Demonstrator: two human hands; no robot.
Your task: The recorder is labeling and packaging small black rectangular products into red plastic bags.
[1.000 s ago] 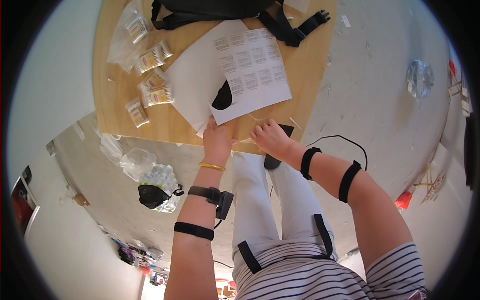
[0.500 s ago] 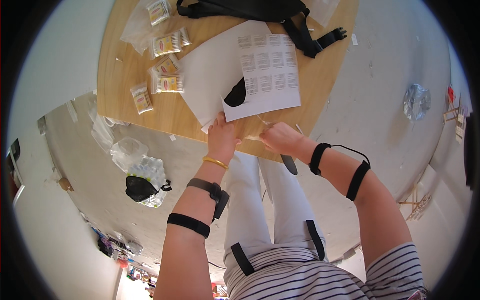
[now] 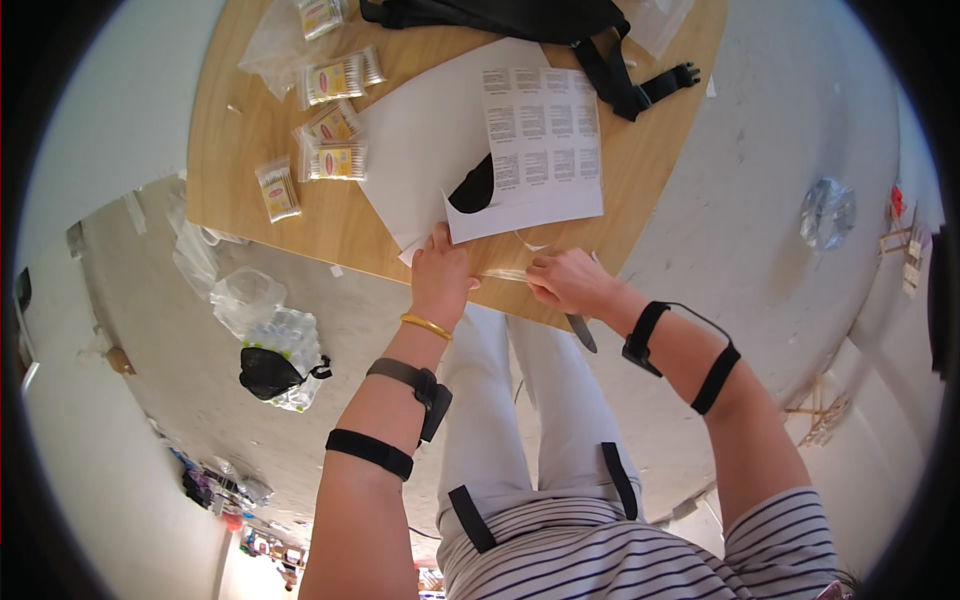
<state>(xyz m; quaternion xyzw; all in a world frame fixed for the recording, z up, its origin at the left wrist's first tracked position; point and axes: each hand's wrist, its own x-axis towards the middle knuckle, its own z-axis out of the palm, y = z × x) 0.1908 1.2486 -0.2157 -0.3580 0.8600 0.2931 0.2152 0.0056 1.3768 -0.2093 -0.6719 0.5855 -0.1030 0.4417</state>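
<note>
My left hand [image 3: 440, 272] rests at the near table edge, fingers stretched onto the lower corner of a white sheet [image 3: 415, 160] and thumb apart. To its right, my right hand [image 3: 575, 281] is closed in a pinch on a thin, pale, clear-looking strip [image 3: 506, 274]. That strip runs along the table edge toward my left thumb. Just beyond my hands lies a printed sheet [image 3: 545, 195] with blocks of small text, overlapping the white one. A black shape [image 3: 474, 188] shows at its left edge. Below my right hand, a dark grey rounded flat thing [image 3: 581, 334] sticks out; its kind is unclear.
Several packs of cotton swabs [image 3: 338, 160] lie on the left of the wooden table [image 3: 250, 215]. A black bag [image 3: 490, 15] with a buckled strap [image 3: 670, 80] spans the far side. Wrapped bottles [image 3: 285, 350] stand on the floor at left, and crumpled clear plastic [image 3: 828, 214] lies at right.
My right hand has shifted slightly right, away from the left hand, and more of the pale strip shows between them. My left hand stays on the sheet's corner. The view has shifted a little.
</note>
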